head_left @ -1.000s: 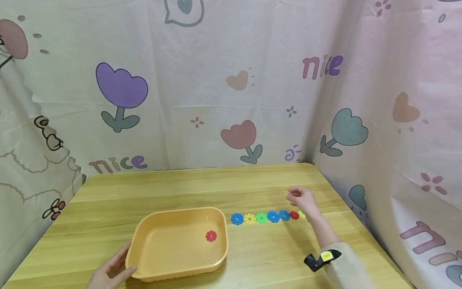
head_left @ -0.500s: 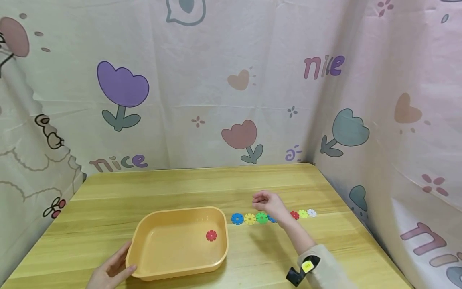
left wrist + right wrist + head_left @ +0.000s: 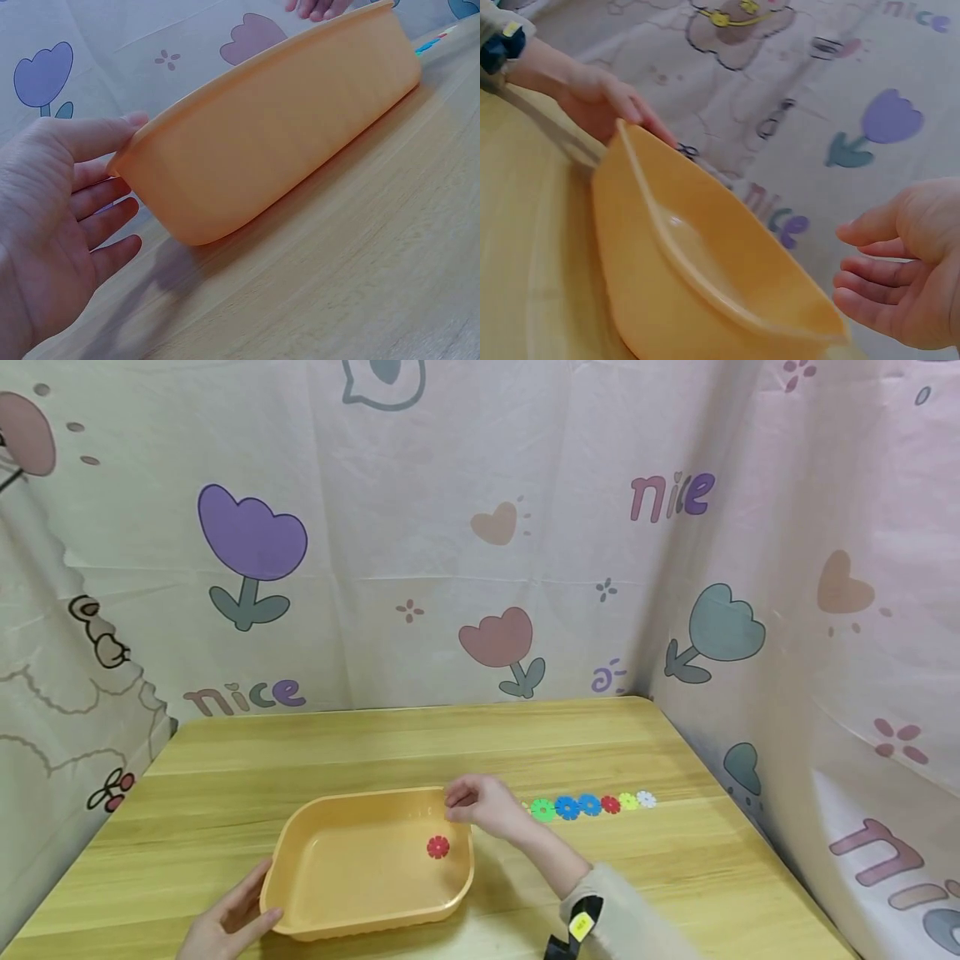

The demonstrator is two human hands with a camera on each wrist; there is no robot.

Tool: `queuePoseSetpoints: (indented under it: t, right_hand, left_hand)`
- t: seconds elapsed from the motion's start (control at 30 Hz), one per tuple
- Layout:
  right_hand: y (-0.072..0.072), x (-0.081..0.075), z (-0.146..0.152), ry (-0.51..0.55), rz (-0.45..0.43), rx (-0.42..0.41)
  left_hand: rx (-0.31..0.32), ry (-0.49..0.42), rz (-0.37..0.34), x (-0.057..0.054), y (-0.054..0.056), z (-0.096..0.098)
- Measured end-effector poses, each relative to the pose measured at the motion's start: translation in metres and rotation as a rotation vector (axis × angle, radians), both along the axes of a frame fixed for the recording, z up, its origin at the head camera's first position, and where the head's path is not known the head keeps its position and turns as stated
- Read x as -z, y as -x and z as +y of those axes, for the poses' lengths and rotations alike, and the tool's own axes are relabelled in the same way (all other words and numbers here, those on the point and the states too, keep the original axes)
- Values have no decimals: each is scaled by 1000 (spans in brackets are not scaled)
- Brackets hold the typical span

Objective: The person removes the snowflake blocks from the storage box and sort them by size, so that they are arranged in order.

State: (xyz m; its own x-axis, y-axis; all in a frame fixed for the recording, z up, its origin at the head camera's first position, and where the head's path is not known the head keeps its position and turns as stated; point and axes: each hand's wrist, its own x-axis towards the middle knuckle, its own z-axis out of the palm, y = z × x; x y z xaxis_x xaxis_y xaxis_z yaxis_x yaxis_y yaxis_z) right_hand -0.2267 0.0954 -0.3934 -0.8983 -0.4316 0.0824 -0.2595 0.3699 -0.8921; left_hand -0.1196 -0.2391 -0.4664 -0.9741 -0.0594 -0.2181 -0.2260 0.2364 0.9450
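A yellow plastic basin (image 3: pixel 360 864) stands on the table, with one red snowflake disc (image 3: pixel 438 847) lying inside near its right end. My left hand (image 3: pixel 225 918) holds the basin's near left corner, thumb over the rim (image 3: pixel 180 105) and fingers beneath it. Over the far right corner of the basin hovers my right hand (image 3: pixel 487 806); in the right wrist view its bent fingers (image 3: pixel 874 292) hold nothing. To the right runs a row of snowflake discs: green (image 3: pixel 542 810), two blue (image 3: pixel 567 807), red (image 3: pixel 611 804), yellow-green (image 3: pixel 628 802) and white (image 3: pixel 646 799). My right hand hides the row's left end.
The wooden table (image 3: pixel 360 747) reaches back to a printed cloth (image 3: pixel 405 643) that hangs behind it and on both sides. A black strap with a camera (image 3: pixel 573 931) sits on my right wrist.
My right hand has moved left from the right end of the disc row to the basin's far right corner. The white disc has come into sight. My left hand and the basin stay put.
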Motion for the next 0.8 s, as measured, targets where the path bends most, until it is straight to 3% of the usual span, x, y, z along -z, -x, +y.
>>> queuePoseSetpoints:
  t: [0.37, 0.8]
  right_hand:
    - [-11, 20, -52, -127, -59, -8]
    - [-13, 38, -70, -495, 35, 106]
  left_hand:
    - [9, 0, 55, 3, 0, -1]
    - [-3, -1, 48, 4, 0, -1]
